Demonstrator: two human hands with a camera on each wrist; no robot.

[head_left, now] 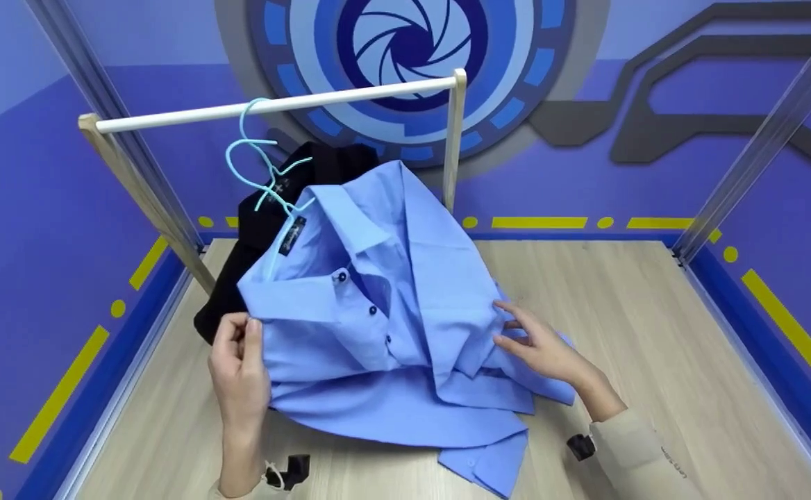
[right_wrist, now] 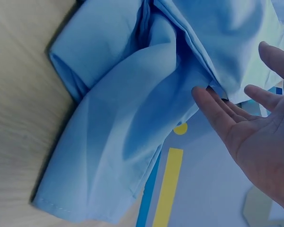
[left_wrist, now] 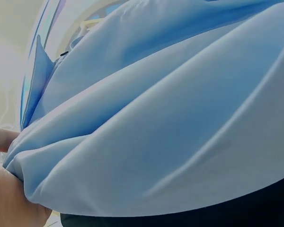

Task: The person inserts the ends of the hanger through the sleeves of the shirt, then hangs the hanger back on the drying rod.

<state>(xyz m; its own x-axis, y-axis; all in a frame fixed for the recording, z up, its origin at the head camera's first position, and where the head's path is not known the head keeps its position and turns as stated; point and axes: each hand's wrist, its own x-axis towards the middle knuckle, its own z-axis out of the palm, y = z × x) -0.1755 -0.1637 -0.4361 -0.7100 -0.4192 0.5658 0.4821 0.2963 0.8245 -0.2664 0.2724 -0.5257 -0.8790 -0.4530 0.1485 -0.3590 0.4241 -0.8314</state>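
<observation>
A light blue button-up shirt [head_left: 378,403] is spread in front of me, its collar open and a turquoise hanger [head_left: 232,163] inside the neck. That hanger's hook stands below the rail, apart from it. My left hand [head_left: 241,371] pinches the shirt's cloth at the left shoulder, thumb on top; folds gather at that grip in the left wrist view. On the other side, my right hand [head_left: 548,347] has its fingers extended, fingertips right at the sleeve [head_left: 457,298]. The right wrist view shows the right hand [right_wrist: 265,137] spread beside the hanging cloth.
A white rail [head_left: 350,95] on wooden posts [head_left: 135,187] stands behind the shirt. From it a black garment [head_left: 339,156] hangs on a second turquoise hanger [head_left: 244,119]. The wooden tabletop [head_left: 641,333] is bounded by blue walls, with metal profiles at the corners.
</observation>
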